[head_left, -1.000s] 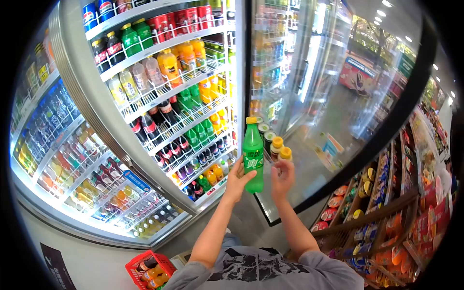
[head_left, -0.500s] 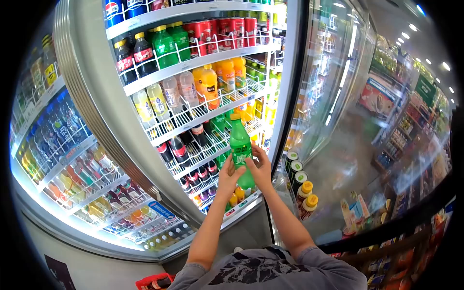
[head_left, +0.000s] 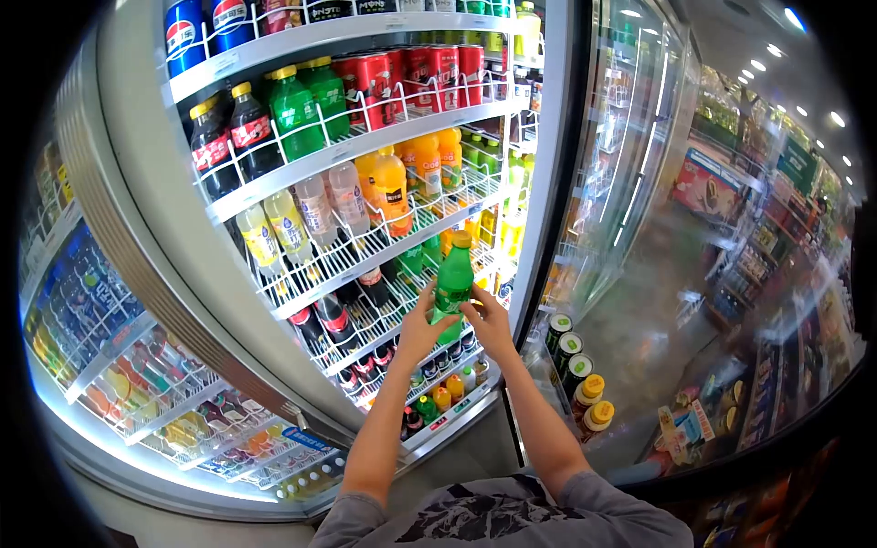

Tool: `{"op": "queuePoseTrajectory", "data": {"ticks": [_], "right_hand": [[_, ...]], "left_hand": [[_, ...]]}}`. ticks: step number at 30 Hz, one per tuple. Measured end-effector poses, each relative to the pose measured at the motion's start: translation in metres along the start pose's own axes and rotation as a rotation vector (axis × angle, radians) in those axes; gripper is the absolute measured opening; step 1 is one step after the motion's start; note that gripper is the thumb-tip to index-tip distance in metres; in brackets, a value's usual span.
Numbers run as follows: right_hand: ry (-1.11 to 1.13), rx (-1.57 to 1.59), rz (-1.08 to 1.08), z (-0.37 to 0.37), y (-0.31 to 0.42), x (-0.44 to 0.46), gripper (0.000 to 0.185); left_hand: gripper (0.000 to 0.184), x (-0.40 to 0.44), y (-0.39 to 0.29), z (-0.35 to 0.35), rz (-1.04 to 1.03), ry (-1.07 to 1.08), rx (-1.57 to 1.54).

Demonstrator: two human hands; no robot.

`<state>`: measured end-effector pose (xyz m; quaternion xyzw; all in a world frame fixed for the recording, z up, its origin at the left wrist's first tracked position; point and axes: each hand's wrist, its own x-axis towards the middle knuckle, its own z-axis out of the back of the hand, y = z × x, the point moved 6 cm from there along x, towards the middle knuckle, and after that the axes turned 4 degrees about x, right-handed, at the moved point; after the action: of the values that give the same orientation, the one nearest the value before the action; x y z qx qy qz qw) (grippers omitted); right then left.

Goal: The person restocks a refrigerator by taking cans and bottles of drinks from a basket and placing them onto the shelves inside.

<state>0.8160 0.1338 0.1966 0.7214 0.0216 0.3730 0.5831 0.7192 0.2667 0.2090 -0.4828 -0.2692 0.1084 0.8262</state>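
Note:
A green soda bottle [head_left: 454, 272] with a yellow cap stands nearly upright between my hands, in front of the open fridge's lower shelves. My left hand [head_left: 421, 327] is closed around its left side, below the middle. On the other side, my right hand [head_left: 490, 326] grips it with the thumb across the front. The label is partly covered by my fingers. Just behind the bottle is a wire shelf [head_left: 402, 290] with dark cola bottles [head_left: 337, 321] lying at a tilt. Orange juice bottles [head_left: 391, 192] stand on the shelf above.
Higher shelves hold red cans [head_left: 373, 89], green bottles [head_left: 294, 111] and blue cans [head_left: 185, 36]. The glass door [head_left: 630, 274] stands open at right. Beside it are black cans [head_left: 568, 345] and yellow-capped bottles [head_left: 594, 402]. A second lit fridge [head_left: 119, 356] is at left.
The bottle has dropped slightly in view and its label has turned partly away. My hands stay closed on it. The camera view has shifted, bringing the fridge shelves nearer.

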Motion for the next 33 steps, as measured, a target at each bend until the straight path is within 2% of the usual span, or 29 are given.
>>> {"op": "queuePoseTrajectory", "data": {"ticks": [2, 5, 9, 14, 16, 22, 24, 26, 28, 29, 33], "right_hand": [[0.051, 0.021, -0.129, -0.002, -0.015, 0.013, 0.052], [0.038, -0.036, -0.071, -0.005, -0.026, 0.031, 0.052], [0.079, -0.073, -0.045, -0.009, -0.037, 0.056, 0.057], [0.186, 0.021, 0.008, -0.015, -0.09, 0.083, 0.059], [0.141, 0.012, 0.041, -0.022, -0.107, 0.085, 0.057], [0.166, 0.027, 0.077, -0.029, -0.139, 0.105, 0.056], [0.192, -0.061, -0.015, -0.031, -0.155, 0.112, 0.055], [0.202, -0.018, 0.017, -0.035, -0.172, 0.118, 0.056], [0.212, -0.075, -0.012, -0.038, -0.194, 0.121, 0.057], [0.198, -0.121, 0.03, -0.04, -0.203, 0.121, 0.059], [0.166, -0.271, 0.1, -0.046, -0.202, 0.131, 0.058]], "left_hand": [[0.079, 0.014, 0.014, -0.001, -0.021, -0.017, 0.043], [0.076, 0.036, 0.019, 0.004, -0.177, -0.119, 0.261], [0.069, 0.065, 0.033, -0.002, -0.167, -0.147, 0.301], [0.066, 0.086, 0.058, -0.015, -0.169, -0.211, 0.135], [0.065, 0.096, 0.076, -0.017, -0.135, -0.239, 0.066], [0.066, 0.119, 0.11, -0.021, -0.102, -0.225, 0.088], [0.069, 0.125, 0.129, -0.022, -0.006, -0.191, 0.295], [0.072, 0.13, 0.147, -0.021, -0.07, -0.236, 0.313], [0.071, 0.133, 0.169, -0.022, -0.008, -0.254, 0.509], [0.072, 0.133, 0.184, -0.023, 0.045, -0.241, 0.517], [0.07, 0.142, 0.202, -0.023, 0.044, -0.276, 0.593]]}}
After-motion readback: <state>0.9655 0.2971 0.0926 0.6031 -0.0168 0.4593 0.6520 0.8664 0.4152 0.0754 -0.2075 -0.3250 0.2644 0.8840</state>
